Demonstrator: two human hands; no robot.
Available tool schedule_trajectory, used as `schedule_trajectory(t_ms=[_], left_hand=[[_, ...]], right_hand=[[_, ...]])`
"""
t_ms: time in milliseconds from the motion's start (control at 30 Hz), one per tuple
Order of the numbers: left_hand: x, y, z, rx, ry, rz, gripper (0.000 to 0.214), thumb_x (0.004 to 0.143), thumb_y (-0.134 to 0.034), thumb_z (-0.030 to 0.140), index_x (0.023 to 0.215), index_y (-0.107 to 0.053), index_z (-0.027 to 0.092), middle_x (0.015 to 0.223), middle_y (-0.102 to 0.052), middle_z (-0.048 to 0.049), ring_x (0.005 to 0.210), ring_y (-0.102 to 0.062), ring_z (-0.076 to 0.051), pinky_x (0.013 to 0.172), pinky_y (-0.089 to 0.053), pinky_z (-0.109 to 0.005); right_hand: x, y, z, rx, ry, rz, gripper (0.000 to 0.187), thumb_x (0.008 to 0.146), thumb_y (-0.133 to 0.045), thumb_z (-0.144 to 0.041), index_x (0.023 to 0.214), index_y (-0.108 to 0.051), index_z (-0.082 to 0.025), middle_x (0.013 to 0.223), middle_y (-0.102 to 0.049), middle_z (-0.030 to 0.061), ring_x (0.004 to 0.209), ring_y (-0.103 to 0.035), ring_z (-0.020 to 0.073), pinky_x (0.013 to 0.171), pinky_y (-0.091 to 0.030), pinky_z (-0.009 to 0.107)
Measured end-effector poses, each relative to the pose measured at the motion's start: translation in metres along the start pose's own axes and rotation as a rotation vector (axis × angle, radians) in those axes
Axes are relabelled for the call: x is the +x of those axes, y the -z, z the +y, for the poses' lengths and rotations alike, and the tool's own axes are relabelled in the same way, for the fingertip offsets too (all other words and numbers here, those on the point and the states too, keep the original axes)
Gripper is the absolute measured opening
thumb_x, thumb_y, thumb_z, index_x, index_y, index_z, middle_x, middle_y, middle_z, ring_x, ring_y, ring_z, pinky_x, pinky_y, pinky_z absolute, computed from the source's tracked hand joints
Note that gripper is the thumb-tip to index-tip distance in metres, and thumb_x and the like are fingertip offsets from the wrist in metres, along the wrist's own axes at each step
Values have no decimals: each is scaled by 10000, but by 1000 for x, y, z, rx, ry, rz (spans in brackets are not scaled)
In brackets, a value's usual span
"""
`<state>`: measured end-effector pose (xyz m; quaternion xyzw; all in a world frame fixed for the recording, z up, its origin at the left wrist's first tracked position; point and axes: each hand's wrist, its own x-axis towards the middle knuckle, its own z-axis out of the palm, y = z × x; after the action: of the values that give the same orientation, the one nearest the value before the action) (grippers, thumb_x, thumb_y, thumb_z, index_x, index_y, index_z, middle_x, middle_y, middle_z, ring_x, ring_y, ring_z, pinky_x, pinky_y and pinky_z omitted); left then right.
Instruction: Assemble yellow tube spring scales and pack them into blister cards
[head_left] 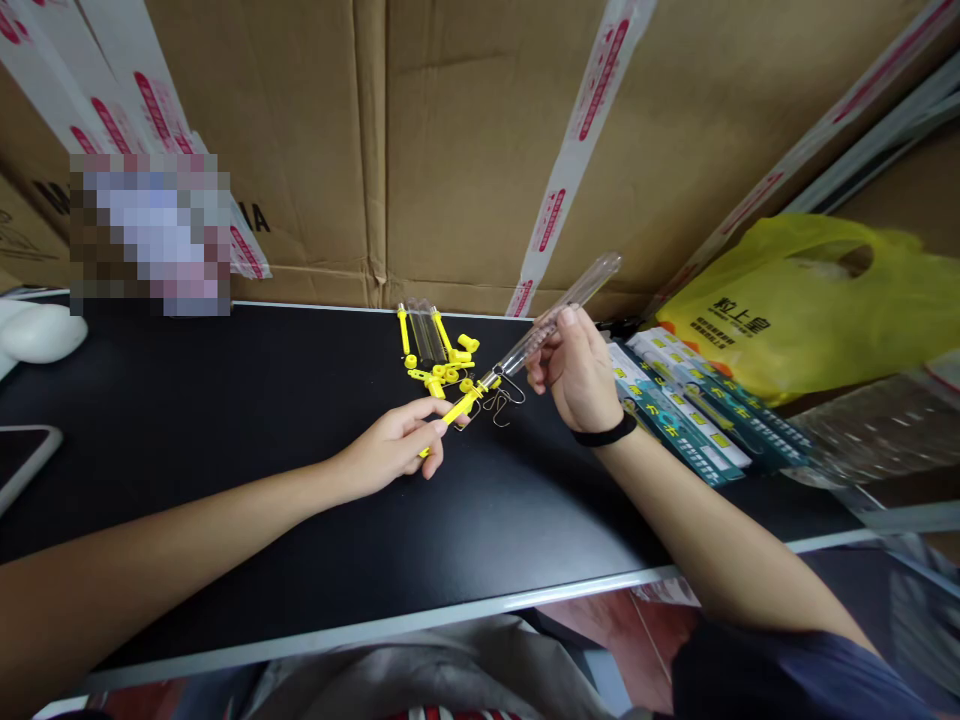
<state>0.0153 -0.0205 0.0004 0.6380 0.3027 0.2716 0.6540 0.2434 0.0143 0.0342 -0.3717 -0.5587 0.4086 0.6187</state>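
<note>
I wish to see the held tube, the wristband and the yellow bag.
Held tube (523,347): head view, on its lower part.
Wristband (606,434): head view, on its middle.
Yellow bag (821,335): head view, on its body.

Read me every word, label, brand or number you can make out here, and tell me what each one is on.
"粒上皇": on the yellow bag; smaller lines beneath are too small to read.
"M" and "IA": on the cardboard; the pixelated patch hides what lies between.
Red labels on the packing tape: too small to read.
Yellow characters and white print on the teal-and-white boxes: too blurred to read.
</note>
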Motion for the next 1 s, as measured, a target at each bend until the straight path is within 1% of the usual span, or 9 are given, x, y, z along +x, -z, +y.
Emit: schedule_trajectory(t_ms=[133,233,367,567,700,867,1000], left_hand=[[0,-1,1,5,6,-2,368,909,-460,404,1131,-543,122,520,-502,58,402,-264,-52,407,-188,-193],[0,-1,1,8,4,-2,373,907,-461,407,1129,-541,118,519,-502,58,404,-266,-52,407,-192,-193],[0,0,0,4,-3,-8,374,903,-468,421,1114,-543,122,519,-501,57,406,-276,-51,406,-199,-188],[0,-1,0,-9,-4,10,296,916,-460,393,1079,-502,149,527,-512,58,398,-277,-42,389,-202,-165],[1,1,-1,-92,23,63,247,924,-452,373,1095,-447,195,624,-550,49,384,-289,-31,369,-199,-147],[5,4,-3,-202,48,96,241,926,-416,355,1122,-445,218,721,-531,40,376,-258,-13,344,-142,-123],[7,4,-5,-209,51,99,312,906,-428,423,1141,-446,220,754,-492,37,384,-251,-9,340,-124,-118]], right_hand=[[-1,-1,-2,1,15,25,338,859,-569,-558,838,-459,-239,610,-527,-72,388,-438,55,313,-323,165],[-1,-2,-3,12,4,9,335,859,-576,-547,828,-455,-237,609,-523,-74,386,-437,52,310,-323,163],[-4,-5,-1,8,-64,-56,353,857,-570,-561,829,-457,-228,601,-540,-75,381,-453,50,302,-330,155],[-14,-12,1,-15,-119,-158,336,855,-594,-530,870,-457,-224,616,-593,-67,407,-523,70,333,-416,171],[-18,-16,0,-41,-149,-212,346,842,-611,-525,881,-448,-222,624,-592,-73,413,-537,67,348,-438,171],[-25,-19,1,-63,-167,-297,327,854,-615,-488,902,-454,-208,652,-594,-60,437,-559,73,358,-460,175],[-35,-26,6,-78,-152,-404,310,877,-596,-464,946,-445,-202,693,-599,-49,424,-558,66,349,-442,170]])
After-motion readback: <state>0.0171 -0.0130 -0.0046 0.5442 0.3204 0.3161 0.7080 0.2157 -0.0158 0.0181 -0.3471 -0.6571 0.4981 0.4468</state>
